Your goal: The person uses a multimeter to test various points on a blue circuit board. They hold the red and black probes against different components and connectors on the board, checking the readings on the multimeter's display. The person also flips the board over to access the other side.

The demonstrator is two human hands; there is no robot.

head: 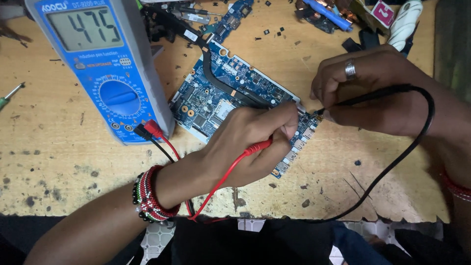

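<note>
your left hand [250,142] is curled tight around the red probe [259,146], fingers folded over its smooth plastic grip, and the hand rests on the right part of the blue circuit board [216,95]; the probe's tip is hidden under your fingers. your right hand [373,91], with a plain metal ring [350,69] on one finger, pinches the black probe [363,98] between thumb and fingertips, and its thin point meets the board at the right-hand corner, just beside your left knuckles. the board lies flat and slanted on the wooden table [64,162], a long rectangle crowded with small chips and silver connectors along its near edge, with a dark flat heat pipe [221,81] running across it. the tabletop is pale, rough and pitted, stained with dark spots, its front edge chipped. a glossy red lead [216,189] loops back from your left hand past the beaded bracelet [149,194] on your wrist, and a black lead [407,147] arcs wide around your right hand toward the table edge. a blue multimeter [105,68] stands propped to the left of the board, its grey screen lit with digits, round dial below, red and black plugs seated at its foot. a green-handled screwdriver [10,97] lies at the far left edge, and loose parts and small black bits litter the far side of the table.
</note>
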